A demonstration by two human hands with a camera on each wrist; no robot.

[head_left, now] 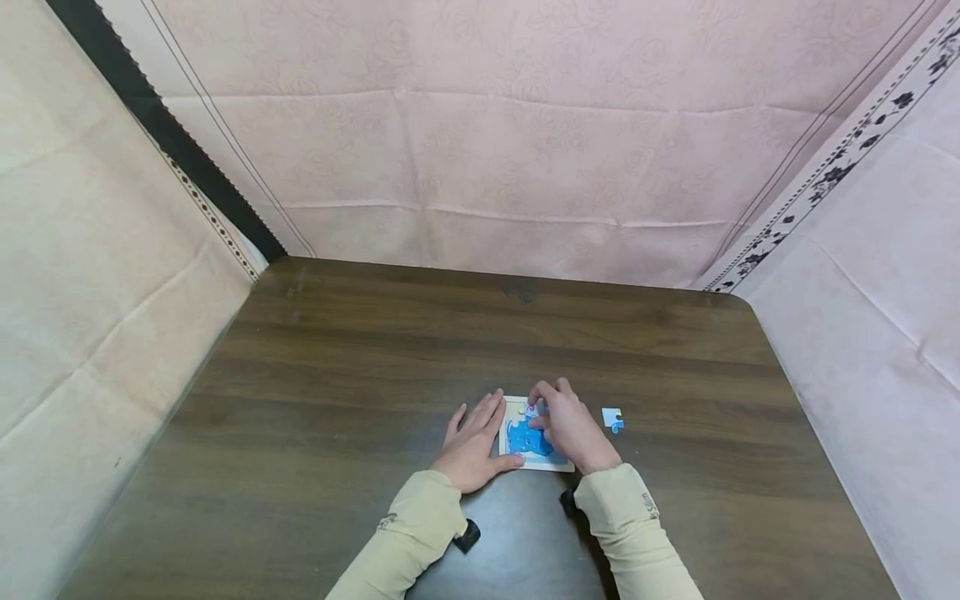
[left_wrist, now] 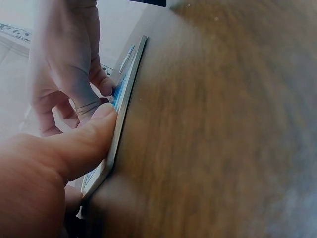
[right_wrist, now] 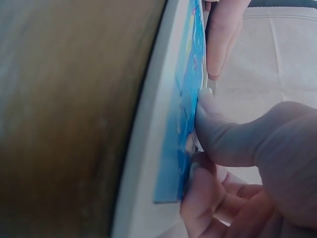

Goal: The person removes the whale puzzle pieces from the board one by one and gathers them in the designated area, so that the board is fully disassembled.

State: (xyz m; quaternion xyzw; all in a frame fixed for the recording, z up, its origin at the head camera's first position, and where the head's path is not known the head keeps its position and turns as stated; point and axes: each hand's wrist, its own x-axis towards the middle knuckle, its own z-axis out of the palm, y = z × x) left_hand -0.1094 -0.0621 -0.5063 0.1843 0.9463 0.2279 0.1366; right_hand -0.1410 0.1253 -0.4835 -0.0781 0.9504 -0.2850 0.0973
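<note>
A small jigsaw puzzle (head_left: 528, 440) with a blue picture lies in a pale tray (head_left: 547, 467) on the table. My left hand (head_left: 471, 446) rests along the tray's left side, fingers extended, its thumb (left_wrist: 94, 136) on the near edge. Over the puzzle's upper right, my right hand (head_left: 573, 425) bends its fingers and thumb round a light puzzle piece (head_left: 532, 411), partly covered by them. The right wrist view shows that thumb (right_wrist: 210, 116) and fingertip close against the puzzle surface. A loose blue-and-white puzzle piece (head_left: 612, 418) lies to the right of the right hand.
The brown wooden table (head_left: 375, 358) extends around the tray. Pale cloth hangs behind it (head_left: 480, 167) and along both sides. Dark wrist straps (head_left: 467, 536) show below the sleeves.
</note>
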